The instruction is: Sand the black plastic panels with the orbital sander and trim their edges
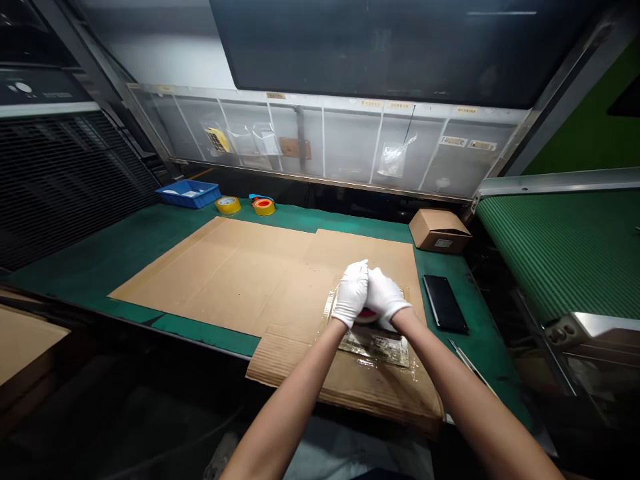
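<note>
My left hand (351, 293) and my right hand (386, 295), both in white gloves, close together around a roll of packing tape with a red core (367, 315). Most of the roll is hidden by my fingers. Beneath my hands, shiny clear tape (375, 350) covers part of a flattened corrugated cardboard sheet (240, 280). The roll sits just above this taped area, and I cannot tell whether it touches it. The cardboard lies on a green-topped workbench (165, 230), with its near edge overhanging the bench front.
At the back stand a blue plastic crate (189, 194), a yellow tape roll (228, 205) and an orange tape roll (263, 207). A small cardboard box (439, 231), a black phone (445, 304) and a thin metal tool (473, 367) lie right. A green conveyor belt (560, 253) runs farther right.
</note>
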Demonstrator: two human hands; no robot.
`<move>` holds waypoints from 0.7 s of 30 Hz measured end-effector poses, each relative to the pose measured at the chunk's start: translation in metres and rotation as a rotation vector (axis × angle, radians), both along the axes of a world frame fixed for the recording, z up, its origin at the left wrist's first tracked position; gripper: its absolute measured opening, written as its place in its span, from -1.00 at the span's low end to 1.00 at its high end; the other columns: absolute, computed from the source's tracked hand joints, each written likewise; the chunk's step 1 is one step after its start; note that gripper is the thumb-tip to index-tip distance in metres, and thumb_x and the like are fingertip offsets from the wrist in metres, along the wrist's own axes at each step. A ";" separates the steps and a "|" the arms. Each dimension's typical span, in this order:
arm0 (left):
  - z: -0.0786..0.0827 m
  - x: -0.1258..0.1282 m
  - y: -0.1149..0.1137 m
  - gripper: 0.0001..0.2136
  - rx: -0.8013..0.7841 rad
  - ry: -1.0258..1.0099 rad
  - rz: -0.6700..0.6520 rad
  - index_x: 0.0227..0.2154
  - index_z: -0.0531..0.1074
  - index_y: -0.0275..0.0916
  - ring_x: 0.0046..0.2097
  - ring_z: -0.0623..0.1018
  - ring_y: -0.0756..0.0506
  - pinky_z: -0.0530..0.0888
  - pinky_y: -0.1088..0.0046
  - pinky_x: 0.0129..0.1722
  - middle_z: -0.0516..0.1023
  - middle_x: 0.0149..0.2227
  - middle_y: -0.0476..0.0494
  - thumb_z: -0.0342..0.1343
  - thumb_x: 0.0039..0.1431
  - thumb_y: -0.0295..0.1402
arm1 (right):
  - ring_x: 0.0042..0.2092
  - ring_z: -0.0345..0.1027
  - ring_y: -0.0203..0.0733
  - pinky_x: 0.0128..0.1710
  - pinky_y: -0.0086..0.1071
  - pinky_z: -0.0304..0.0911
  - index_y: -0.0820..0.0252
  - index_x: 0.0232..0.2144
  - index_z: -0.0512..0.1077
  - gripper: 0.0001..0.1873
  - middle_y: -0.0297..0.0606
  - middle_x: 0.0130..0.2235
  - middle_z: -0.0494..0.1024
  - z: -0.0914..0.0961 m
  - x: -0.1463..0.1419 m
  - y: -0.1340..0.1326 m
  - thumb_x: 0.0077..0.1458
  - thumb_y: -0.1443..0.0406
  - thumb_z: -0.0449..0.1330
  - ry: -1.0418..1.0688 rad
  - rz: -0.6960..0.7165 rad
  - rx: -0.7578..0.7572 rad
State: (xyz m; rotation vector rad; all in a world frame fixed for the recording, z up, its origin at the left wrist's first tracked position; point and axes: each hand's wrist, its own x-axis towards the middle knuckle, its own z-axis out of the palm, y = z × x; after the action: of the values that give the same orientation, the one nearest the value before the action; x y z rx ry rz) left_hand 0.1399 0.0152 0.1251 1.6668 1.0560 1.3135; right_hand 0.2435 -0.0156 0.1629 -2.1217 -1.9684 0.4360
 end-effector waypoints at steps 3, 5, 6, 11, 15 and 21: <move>-0.001 -0.023 -0.003 -0.71 -0.023 -0.097 0.095 -0.04 0.52 -0.23 0.15 0.51 -0.21 0.32 0.10 0.30 0.56 0.06 -0.32 -0.04 0.39 -0.25 | -0.13 0.46 -0.05 -0.22 -0.28 0.16 0.21 0.11 0.39 -0.55 0.01 -0.03 0.49 -0.001 0.026 0.029 0.26 0.12 0.10 -0.009 -0.096 0.052; -0.013 -0.050 -0.023 -0.73 -0.056 -0.085 0.164 -0.05 0.53 -0.22 0.13 0.51 -0.21 0.32 0.09 0.30 0.57 0.04 -0.29 0.01 0.37 -0.25 | -0.12 0.46 -0.05 -0.24 -0.30 0.15 0.25 0.11 0.39 -0.54 0.03 -0.05 0.50 -0.005 0.046 0.040 0.24 0.14 0.12 0.001 -0.146 0.034; -0.022 -0.064 -0.035 -0.75 -0.092 -0.068 0.196 -0.06 0.53 -0.21 0.12 0.52 -0.22 0.33 0.08 0.28 0.58 0.02 -0.27 0.03 0.35 -0.25 | -0.13 0.46 -0.06 -0.25 -0.31 0.15 0.27 0.12 0.37 -0.52 0.05 -0.04 0.50 -0.007 0.055 0.043 0.23 0.14 0.14 0.008 -0.163 0.020; -0.063 -0.101 -0.090 -0.77 -0.201 -0.003 0.283 -0.10 0.54 -0.20 0.06 0.55 -0.25 0.38 0.06 0.23 0.59 -0.02 -0.26 0.11 0.30 -0.22 | 0.00 0.37 0.12 -0.07 -0.16 0.15 0.42 0.26 0.20 -0.30 0.27 0.07 0.41 -0.011 0.058 0.030 0.18 0.17 0.21 -0.083 -0.180 0.059; -0.077 -0.094 -0.123 -0.72 -0.218 0.001 0.283 -0.03 0.50 -0.19 0.10 0.53 -0.25 0.38 0.04 0.24 0.57 0.03 -0.26 0.07 0.34 -0.17 | 0.13 0.24 0.18 0.08 -0.10 0.10 0.20 0.26 0.23 -0.10 0.10 0.16 0.36 -0.026 0.016 0.005 -0.07 0.07 0.40 -0.135 0.208 0.096; -0.080 -0.073 -0.145 -0.63 -0.306 -0.150 0.130 0.08 0.46 -0.15 0.16 0.52 -0.29 0.36 0.00 0.29 0.53 0.12 -0.29 0.15 0.30 -0.10 | 0.00 0.35 0.15 -0.06 -0.17 0.20 0.19 0.28 0.20 0.05 0.04 0.05 0.44 -0.034 0.000 0.002 -0.27 0.15 0.45 -0.109 0.450 -0.090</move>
State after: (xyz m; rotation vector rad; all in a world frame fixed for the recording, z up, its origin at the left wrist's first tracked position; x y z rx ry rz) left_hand 0.0666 -0.1298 0.0449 1.2729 1.2223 1.2638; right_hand 0.2434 -0.0136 0.1286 -1.7700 -2.5398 0.4989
